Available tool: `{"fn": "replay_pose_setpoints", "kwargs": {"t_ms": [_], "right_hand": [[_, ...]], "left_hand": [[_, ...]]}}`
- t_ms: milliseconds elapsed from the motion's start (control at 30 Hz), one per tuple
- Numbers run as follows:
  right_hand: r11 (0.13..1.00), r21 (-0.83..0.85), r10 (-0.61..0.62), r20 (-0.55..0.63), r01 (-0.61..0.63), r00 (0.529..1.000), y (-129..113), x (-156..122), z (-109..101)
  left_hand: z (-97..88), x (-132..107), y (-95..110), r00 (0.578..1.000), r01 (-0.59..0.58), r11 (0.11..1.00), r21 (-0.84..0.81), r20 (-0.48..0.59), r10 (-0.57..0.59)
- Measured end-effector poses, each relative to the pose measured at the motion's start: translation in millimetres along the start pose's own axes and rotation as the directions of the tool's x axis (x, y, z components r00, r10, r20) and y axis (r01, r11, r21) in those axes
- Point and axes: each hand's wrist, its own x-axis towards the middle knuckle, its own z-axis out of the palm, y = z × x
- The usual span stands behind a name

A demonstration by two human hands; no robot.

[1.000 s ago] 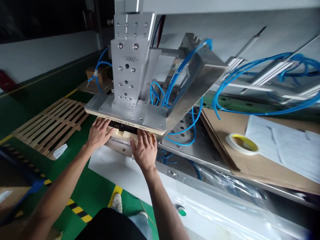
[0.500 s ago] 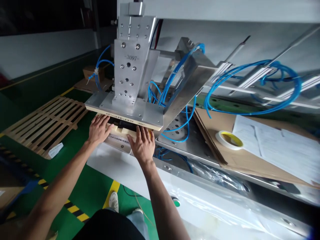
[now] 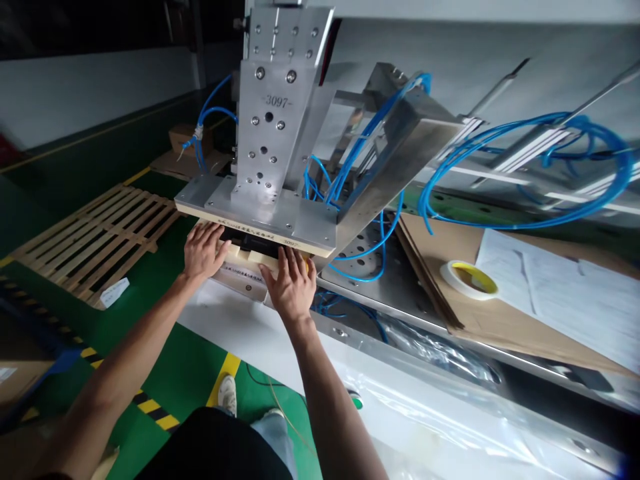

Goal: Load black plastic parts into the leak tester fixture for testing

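Observation:
Both my hands reach under a metal press head (image 3: 273,133) stamped 3097. My left hand (image 3: 203,251) lies flat with fingers stretched out on the left end of a cream-coloured lower block (image 3: 246,261). My right hand (image 3: 291,288) lies flat on the block's right end, fingers spread. A dark part (image 3: 253,243) sits in the gap between the block and the upper plate, between my hands. The fingertips of both hands are tucked under the plate's front edge.
Blue air hoses (image 3: 500,173) loop to the right of the press. A roll of yellow tape (image 3: 469,279) and paper sheets (image 3: 565,293) lie on cardboard (image 3: 450,267). A wooden pallet (image 3: 95,240) lies on the green floor at left. A green button (image 3: 357,402) sits on the white machine front.
Both hands stay flat on the lower block in nearly the same place. The camera view has shifted slightly, so the press sits a little further right in the picture.

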Motion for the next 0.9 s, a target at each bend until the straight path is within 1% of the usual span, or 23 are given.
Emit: {"fn": "replay_pose_setpoints", "kwargs": {"t_ms": [200,267,367,433,500,567,700,900], "right_hand": [[1.000,-0.005,-0.012,-0.003,0.012,1.000,0.1,1.0,-2.7],[1.000,-0.008,0.001,0.020,-0.001,1.000,-2.4,3.4,-5.8],[0.999,-0.019,0.035,0.101,-0.033,0.994,-11.1,11.5,-10.2],[1.000,-0.010,0.026,0.170,-0.025,0.985,-19.0,18.4,-10.6],[1.000,0.008,0.008,0.238,-0.010,0.971,-26.4,23.8,-7.9],[1.000,0.025,0.003,0.280,-0.010,0.960,-31.1,26.1,-3.6],[0.999,0.051,0.002,0.278,-0.016,0.961,-31.8,24.3,2.9],[0.998,0.056,-0.006,0.265,-0.009,0.964,-29.6,26.1,4.6]], "left_hand": [[-0.1,0.4,-1.2,1.000,-0.003,1.000,0.004,0.001,0.003],[-1.6,0.6,-0.1,1.000,0.001,1.000,0.019,0.010,-0.001],[-4.9,1.1,5.7,0.999,-0.031,0.999,0.045,0.021,0.030],[-6.3,1.5,11.8,0.994,-0.102,0.994,0.047,0.052,0.099],[-6.4,1.9,18.1,0.983,-0.163,0.986,0.046,0.093,0.158],[-5.4,2.4,22.6,0.978,-0.179,0.982,0.053,0.120,0.172],[-3.0,3.0,24.8,0.979,-0.169,0.982,0.082,0.131,0.158],[-1.3,3.5,21.9,0.982,-0.147,0.986,0.076,0.129,0.136]]}}
